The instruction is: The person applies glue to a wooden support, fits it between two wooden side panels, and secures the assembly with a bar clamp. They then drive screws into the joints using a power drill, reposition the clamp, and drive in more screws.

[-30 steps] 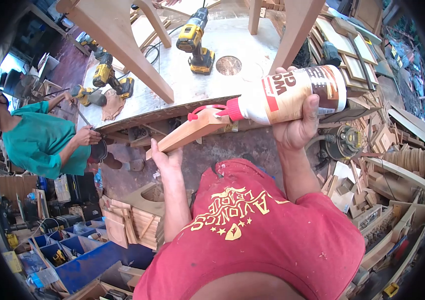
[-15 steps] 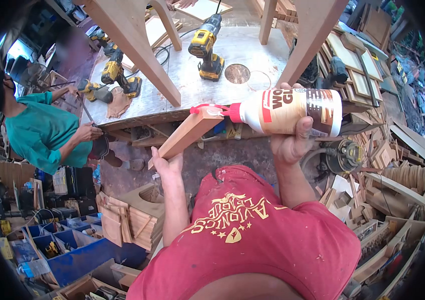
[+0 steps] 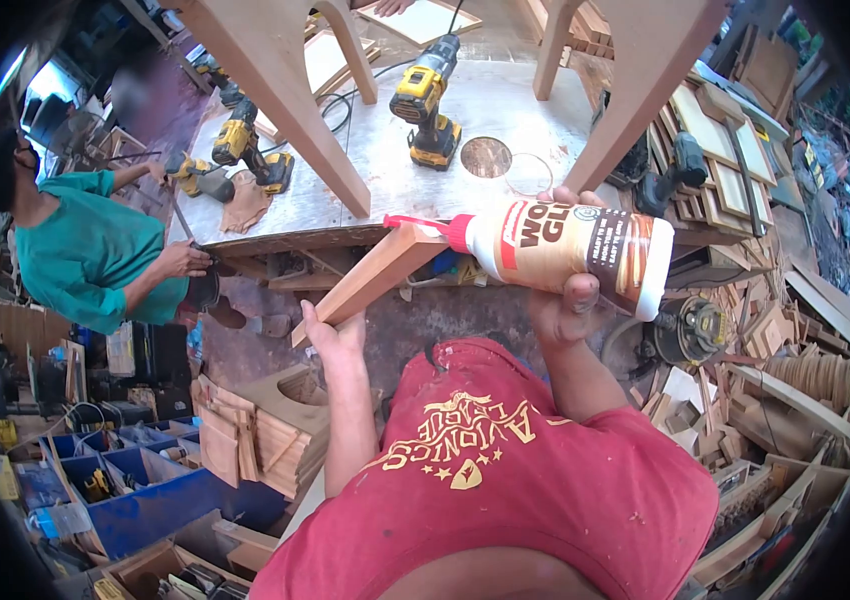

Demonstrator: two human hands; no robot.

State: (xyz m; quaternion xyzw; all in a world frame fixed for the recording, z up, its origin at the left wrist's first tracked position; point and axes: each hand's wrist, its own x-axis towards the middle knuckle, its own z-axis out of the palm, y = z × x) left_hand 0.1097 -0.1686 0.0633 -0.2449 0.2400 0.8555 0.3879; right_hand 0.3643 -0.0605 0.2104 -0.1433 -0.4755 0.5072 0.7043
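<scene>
My left hand [image 3: 337, 338] is closed on the lower end of a wooden piece [image 3: 370, 280], which slants up and away to the right. In my right hand [image 3: 567, 305] lies a white bottle of wood glue [image 3: 565, 248], held on its side, its fingers wrapped round it. The bottle's red nozzle [image 3: 459, 233] points left at the upper end of the wooden piece, where some white glue shows. A red cap dangles across that end.
Ahead stands a worktable [image 3: 365, 150] with a yellow drill [image 3: 428, 95], a second drill [image 3: 245, 140] and wooden legs [image 3: 320, 150]. A person in a green shirt [image 3: 90, 255] is at the left. Stacked boards [image 3: 290, 430] and a blue bin [image 3: 175, 510] sit lower left.
The bottle has tilted, its base now lower, and its label has turned. The nozzle has shifted slightly left over the end of the wood. My left hand has hardly moved.
</scene>
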